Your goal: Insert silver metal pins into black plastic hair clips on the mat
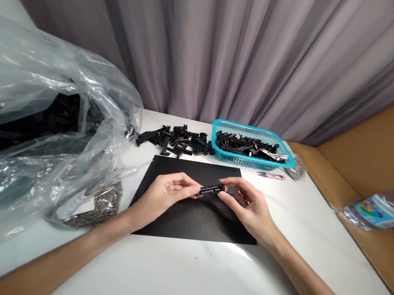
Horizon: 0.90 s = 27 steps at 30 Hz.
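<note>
Between my two hands is a slim black plastic part (210,189), held level above a black mat (189,222). My left hand (169,191) pinches its left end between thumb and fingertips. At the other end, my right hand (247,204) grips the part with thumb and forefinger, its other fingers curled beneath. Something small and shiny shows by the right hand's curled fingers, too small to name. Behind the mat lies a loose pile of similar black parts (180,140).
A blue basket (251,162) of black and some silvery parts stands at the back. Pink-handled thread snips (274,176) lie before it. At left are a large clear plastic bag (108,86) and a bag of small metal pieces (102,205). A bottle (380,211) and cardboard (370,137) are at right.
</note>
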Tool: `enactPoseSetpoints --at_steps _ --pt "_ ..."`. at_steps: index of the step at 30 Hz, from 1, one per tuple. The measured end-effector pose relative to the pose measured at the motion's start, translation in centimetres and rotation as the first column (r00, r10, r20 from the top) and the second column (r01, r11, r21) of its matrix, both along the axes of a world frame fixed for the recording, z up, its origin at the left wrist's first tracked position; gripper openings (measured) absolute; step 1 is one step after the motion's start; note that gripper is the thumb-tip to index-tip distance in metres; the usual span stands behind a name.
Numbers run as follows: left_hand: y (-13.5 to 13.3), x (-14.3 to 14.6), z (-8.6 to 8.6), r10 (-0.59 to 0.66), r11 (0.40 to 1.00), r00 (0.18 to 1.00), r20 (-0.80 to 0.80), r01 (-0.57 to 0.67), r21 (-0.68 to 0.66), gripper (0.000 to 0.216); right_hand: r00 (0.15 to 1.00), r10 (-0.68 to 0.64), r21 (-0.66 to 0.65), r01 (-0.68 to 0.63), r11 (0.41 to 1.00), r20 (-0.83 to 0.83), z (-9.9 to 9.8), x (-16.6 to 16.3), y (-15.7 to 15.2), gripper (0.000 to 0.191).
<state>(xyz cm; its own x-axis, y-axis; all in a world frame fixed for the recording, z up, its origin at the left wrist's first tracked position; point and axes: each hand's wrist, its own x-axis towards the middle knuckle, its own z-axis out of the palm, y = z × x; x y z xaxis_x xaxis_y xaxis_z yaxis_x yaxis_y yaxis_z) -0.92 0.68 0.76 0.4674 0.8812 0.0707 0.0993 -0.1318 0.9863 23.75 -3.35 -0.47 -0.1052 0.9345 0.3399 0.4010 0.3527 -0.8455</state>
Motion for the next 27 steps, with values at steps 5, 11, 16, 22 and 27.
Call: enactPoseSetpoints --at_steps 5,11,16,22,27 --pt "1.2 -1.1 -0.2 0.228 0.919 0.948 -0.223 -0.134 0.371 0.025 0.997 -0.025 -0.148 0.013 0.989 -0.075 0.0 -0.1 -0.1 0.032" --pt "3.4 -3.2 -1.1 0.590 0.547 0.728 -0.350 -0.041 0.836 0.009 0.968 -0.251 0.017 0.251 0.968 -0.002 -0.2 0.9 1.3 0.030" --pt "4.2 -4.2 -2.2 0.700 0.518 0.571 -0.429 0.006 0.855 0.033 0.864 -0.501 0.204 0.483 0.852 0.044 1.5 3.0 5.8 0.030" --pt "5.1 -4.2 -3.3 0.661 0.548 0.578 -0.478 0.063 0.834 0.046 0.727 -0.621 0.320 0.538 0.780 0.292 2.4 3.3 9.5 0.040" --pt "5.8 -4.2 -3.5 0.617 0.566 0.600 -0.510 0.113 0.817 0.049 0.710 -0.574 0.482 0.367 0.796 0.407 0.3 1.1 5.8 0.027"
